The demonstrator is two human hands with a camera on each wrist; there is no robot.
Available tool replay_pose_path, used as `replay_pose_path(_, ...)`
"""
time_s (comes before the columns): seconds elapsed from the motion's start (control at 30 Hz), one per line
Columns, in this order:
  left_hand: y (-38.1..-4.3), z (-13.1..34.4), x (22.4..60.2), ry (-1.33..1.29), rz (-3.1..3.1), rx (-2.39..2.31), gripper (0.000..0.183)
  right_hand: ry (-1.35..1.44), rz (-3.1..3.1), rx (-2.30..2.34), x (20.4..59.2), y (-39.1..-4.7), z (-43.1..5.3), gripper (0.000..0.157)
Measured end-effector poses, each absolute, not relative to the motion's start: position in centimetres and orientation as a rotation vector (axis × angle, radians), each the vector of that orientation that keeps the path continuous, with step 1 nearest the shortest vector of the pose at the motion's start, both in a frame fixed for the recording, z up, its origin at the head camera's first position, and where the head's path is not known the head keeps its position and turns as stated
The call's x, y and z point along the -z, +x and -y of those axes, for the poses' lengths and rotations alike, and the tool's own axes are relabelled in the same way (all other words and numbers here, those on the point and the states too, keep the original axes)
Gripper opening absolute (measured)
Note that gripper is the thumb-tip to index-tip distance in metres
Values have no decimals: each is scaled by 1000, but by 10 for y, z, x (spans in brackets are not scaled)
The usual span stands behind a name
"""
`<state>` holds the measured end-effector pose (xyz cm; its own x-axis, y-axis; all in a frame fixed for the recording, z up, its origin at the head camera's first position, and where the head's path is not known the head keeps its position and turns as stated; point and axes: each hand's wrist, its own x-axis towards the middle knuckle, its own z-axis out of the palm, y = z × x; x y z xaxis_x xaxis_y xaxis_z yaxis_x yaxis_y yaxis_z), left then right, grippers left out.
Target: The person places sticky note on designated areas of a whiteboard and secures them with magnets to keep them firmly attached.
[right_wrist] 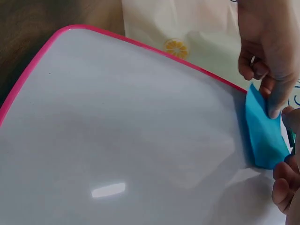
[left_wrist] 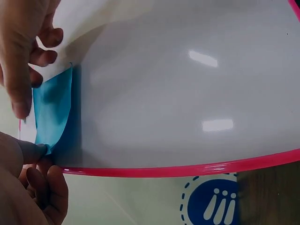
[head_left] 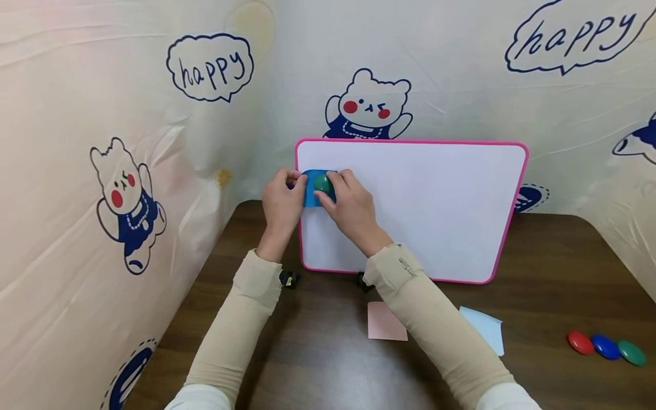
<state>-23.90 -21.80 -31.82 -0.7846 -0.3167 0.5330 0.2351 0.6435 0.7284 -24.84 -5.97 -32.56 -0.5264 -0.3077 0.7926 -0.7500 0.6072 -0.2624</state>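
A blue sticky note [head_left: 310, 196] lies against the upper left of a pink-framed whiteboard [head_left: 420, 210]. My left hand [head_left: 284, 202] pinches the note's left edge between thumb and fingers, seen also in the left wrist view, where part of the note [left_wrist: 52, 108] stands off the board. Over the note, my right hand [head_left: 353, 202] holds a green round magnet [head_left: 322, 183] between thumb and fingers. In the right wrist view the right hand [right_wrist: 288, 183] is cut off by the frame edge, and the magnet is mostly hidden there.
On the wooden table, a pink sticky note [head_left: 385, 322] and a light blue sticky note [head_left: 484, 327] lie near the right forearm. Farther right are red [head_left: 580, 343], blue [head_left: 606, 347] and green [head_left: 631, 353] round magnets in a row. Printed cloth [head_left: 461, 102] hangs behind the board.
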Motion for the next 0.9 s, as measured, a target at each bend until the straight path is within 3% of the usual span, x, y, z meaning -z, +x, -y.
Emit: replay_pose_path(0.9, -239, 217, 317, 63, 2228, 1098, 25, 626, 2042, -566, 336, -259, 82, 42)
